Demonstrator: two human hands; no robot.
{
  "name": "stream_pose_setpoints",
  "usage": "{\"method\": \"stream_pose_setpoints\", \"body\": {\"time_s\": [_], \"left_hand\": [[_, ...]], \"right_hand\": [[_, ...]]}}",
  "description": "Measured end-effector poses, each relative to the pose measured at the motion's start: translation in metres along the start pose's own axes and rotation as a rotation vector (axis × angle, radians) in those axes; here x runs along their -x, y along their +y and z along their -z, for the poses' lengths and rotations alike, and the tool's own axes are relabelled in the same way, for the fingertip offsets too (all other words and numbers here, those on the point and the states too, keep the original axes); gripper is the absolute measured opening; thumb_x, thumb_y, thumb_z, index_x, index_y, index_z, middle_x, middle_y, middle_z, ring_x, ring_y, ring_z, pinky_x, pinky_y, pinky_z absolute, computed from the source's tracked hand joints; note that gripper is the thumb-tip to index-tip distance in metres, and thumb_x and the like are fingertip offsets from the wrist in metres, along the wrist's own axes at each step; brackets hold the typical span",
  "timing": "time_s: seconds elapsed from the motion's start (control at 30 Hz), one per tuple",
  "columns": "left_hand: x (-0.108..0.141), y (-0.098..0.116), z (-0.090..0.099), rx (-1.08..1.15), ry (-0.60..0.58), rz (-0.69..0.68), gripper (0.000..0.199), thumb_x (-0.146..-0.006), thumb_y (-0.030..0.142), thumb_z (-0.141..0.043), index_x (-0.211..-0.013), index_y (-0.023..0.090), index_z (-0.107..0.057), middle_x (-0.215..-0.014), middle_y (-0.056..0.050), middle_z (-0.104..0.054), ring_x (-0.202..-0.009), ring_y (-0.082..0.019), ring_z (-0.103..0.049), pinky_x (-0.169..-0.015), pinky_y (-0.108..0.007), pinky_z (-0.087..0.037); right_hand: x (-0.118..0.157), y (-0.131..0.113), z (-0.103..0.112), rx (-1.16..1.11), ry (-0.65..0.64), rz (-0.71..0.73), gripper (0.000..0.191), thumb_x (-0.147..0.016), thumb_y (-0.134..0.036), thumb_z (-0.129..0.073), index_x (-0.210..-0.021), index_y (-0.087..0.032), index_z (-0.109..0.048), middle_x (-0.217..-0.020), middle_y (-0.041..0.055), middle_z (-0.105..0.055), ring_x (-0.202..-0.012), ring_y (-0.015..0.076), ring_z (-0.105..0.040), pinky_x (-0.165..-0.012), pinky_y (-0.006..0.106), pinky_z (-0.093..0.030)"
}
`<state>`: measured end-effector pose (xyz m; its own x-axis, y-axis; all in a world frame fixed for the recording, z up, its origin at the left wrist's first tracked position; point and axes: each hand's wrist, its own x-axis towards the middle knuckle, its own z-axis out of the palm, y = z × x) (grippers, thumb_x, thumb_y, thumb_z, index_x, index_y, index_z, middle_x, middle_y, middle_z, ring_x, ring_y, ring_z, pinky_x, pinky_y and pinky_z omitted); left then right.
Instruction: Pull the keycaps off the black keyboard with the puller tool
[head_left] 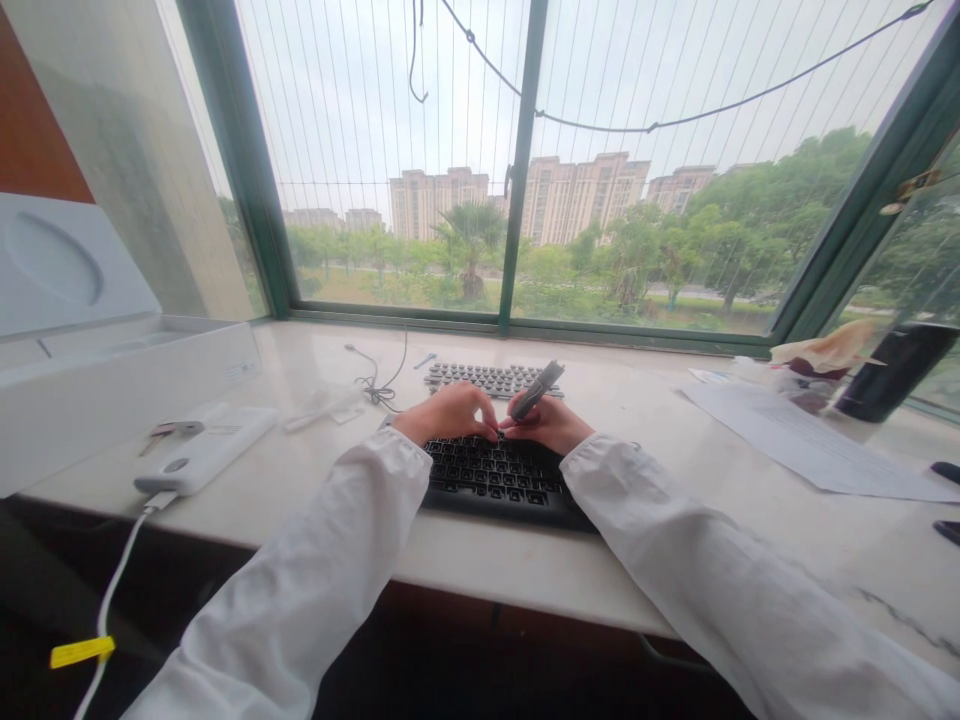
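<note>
A black keyboard [491, 490] without its keycaps lies near the table's front edge, its square key sockets bare. Over its back rows my left hand [448, 412] is closed, thumb and forefinger pinched together at the board; whatever they hold is too small to make out. My right hand [551, 425] is wrapped round a dark grey pen-shaped tool [538, 390], which leans up and to the right. Its fingertips meet the left ones close above the sockets. Behind both hands, loose keycaps [480, 378] are laid out in rows, partly hidden by the fingers.
A coiled dark cable [381, 392], a small blue tool [424, 360] and a clear plastic bag [324, 408] lie left of the keycaps. Farther left are a white power bank [217, 455] and an open white box [127, 380]. Paper sheets [810, 440] and a black cylinder [896, 372] occupy the right.
</note>
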<state>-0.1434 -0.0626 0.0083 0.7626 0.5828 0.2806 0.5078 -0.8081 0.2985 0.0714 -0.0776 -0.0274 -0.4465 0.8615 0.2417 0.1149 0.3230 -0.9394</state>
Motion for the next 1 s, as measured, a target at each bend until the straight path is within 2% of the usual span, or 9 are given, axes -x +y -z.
{"method": "stream_pose_setpoints", "body": {"time_s": [0.33, 0.63, 1.0], "left_hand": [[-0.0013, -0.0039, -0.0038, -0.044, 0.026, -0.015, 0.016, -0.074, 0.042, -0.068, -0.082, 0.029, -0.075, -0.077, 0.003, -0.072, -0.078, -0.014, -0.062, -0.08, -0.024, -0.042], [0.0021, 0.0047, -0.002, -0.224, 0.007, -0.083, 0.013, -0.079, 0.031, -0.063, -0.085, 0.026, -0.073, -0.086, 0.0, -0.07, -0.081, -0.016, -0.062, -0.074, -0.026, -0.042], [0.003, 0.005, -0.001, -0.193, 0.002, -0.073, 0.013, -0.077, 0.026, -0.063, -0.085, 0.027, -0.073, -0.087, 0.001, -0.071, -0.082, -0.016, -0.062, -0.073, -0.025, -0.042]], "right_hand": [[-0.0004, 0.0011, 0.0009, -0.006, -0.008, 0.016, 0.045, -0.052, -0.032, -0.083, -0.082, -0.02, -0.052, -0.075, 0.0, -0.067, -0.086, 0.0245, -0.068, -0.08, 0.039, -0.054], [-0.0008, 0.0021, 0.0009, -0.007, -0.02, 0.027, 0.045, -0.053, -0.031, -0.083, -0.082, -0.019, -0.051, -0.077, 0.0011, -0.068, -0.089, 0.0252, -0.068, -0.082, 0.039, -0.053], [-0.0009, -0.0017, -0.0004, 0.047, -0.028, 0.035, 0.046, -0.055, -0.034, -0.082, -0.084, -0.019, -0.05, -0.076, 0.0, -0.066, -0.088, 0.0256, -0.068, -0.079, 0.038, -0.054]]}}
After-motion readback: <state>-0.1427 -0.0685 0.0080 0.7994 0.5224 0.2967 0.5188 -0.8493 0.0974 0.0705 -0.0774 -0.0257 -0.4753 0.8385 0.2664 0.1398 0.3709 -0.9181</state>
